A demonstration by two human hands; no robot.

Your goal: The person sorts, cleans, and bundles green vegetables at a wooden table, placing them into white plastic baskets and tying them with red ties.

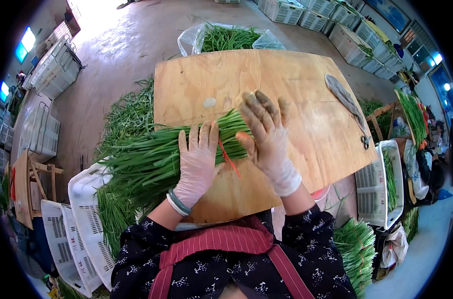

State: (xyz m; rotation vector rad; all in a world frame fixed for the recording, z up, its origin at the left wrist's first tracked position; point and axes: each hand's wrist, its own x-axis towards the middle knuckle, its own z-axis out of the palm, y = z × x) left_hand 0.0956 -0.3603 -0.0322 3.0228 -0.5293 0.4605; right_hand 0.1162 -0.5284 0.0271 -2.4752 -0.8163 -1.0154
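A thick bundle of garlic chives (151, 153) lies across the plywood tabletop (308, 149). Its leafy ends spread left past the edge, and its pale stalk ends point right. Around the stalks runs a red tie (226, 157), one loose end trailing on the wood. My gloved left hand (196, 160) holds the bundle just left of the tie, fingers over the top and thumb at the near side. At the stalk ends is my gloved right hand (267, 140), fingers apart and soiled. It grips nothing; whether its palm touches the stalks is hard to tell.
A grey cloth sleeve (344, 99) and small black scissors (365, 142) lie at the tabletop's right. Loose greens (127, 116) heap beyond the left edge. White crates (86, 202) stand left, another crate (368, 190) right. A plastic bag of greens (230, 39) sits behind.
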